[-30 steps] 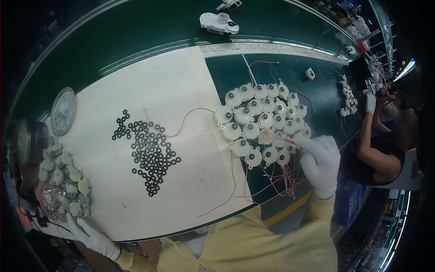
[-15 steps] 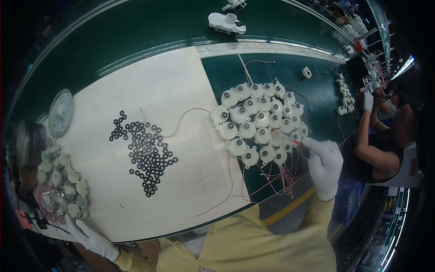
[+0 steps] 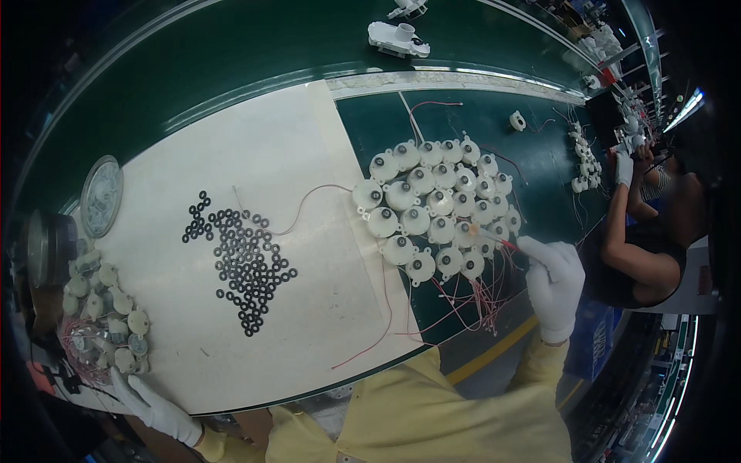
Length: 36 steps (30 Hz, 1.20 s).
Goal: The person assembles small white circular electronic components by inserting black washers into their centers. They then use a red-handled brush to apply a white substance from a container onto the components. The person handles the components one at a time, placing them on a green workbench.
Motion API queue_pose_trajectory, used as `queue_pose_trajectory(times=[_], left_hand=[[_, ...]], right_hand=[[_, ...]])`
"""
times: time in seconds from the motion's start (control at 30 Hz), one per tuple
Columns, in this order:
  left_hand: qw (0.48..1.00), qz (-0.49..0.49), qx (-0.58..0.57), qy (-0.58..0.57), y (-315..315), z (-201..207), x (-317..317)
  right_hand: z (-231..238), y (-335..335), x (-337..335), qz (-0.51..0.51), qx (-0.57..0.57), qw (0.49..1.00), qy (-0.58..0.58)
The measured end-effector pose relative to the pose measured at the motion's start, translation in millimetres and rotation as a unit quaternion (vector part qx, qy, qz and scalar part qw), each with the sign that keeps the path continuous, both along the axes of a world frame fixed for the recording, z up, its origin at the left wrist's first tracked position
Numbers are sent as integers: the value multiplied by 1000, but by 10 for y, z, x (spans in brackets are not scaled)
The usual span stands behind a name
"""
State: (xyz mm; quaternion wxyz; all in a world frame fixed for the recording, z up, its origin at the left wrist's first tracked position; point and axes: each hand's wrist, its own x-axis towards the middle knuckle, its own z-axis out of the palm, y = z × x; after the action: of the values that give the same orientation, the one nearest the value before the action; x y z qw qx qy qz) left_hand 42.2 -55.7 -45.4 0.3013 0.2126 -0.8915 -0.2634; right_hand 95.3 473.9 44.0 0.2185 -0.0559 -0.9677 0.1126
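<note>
My right hand [image 3: 554, 289], in a white glove, is closed on a thin brush [image 3: 500, 241] with a red handle. Its tan tip reaches a part within a cluster of round white motor-like parts [image 3: 415, 221], each with a dark centre; whether it touches is too small to tell. Pink and red wires [image 3: 482, 297] trail from the cluster's near side. At the left front edge, my left hand [image 3: 158, 410], also gloved, rests with fingers stretched and holds nothing. Beside it lies a pile of similar round parts [image 3: 121, 301] with wires and clear plastic.
Many small black rings [image 3: 251, 255] are scattered on the white sheet [image 3: 332, 301]. A round clear dish [image 3: 102, 197] stands at the left. Beyond, a white housing [image 3: 399, 40] sits on a green belt [image 3: 255, 46]. Another person [image 3: 644, 243] works at the right, beside more wired parts [image 3: 587, 162].
The white housing on the belt has moved a little to the right. The table shifts slightly left in view, and the brush tip sits marginally further right over the cluster. My left hand stays put.
</note>
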Motion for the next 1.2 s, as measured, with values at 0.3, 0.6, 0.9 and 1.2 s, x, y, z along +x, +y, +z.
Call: queue_pose_trajectory(times=[0.3,0.6,0.9,1.2], left_hand=[[1000,2,-6,-1,-27,-16,-2],[1000,-10,-7,0,-13,1,-2],[1000,-13,-19,0,-66,-24,-12],[999,-17,-31,1,-78,-36,-9]], right_hand=[[0,-17,-27,17,18,1000,-18],[-51,174,322,-114,-201,973,2],[-112,349,396,-161,-474,865,-36],[-185,361,319,-163,-470,867,-44]])
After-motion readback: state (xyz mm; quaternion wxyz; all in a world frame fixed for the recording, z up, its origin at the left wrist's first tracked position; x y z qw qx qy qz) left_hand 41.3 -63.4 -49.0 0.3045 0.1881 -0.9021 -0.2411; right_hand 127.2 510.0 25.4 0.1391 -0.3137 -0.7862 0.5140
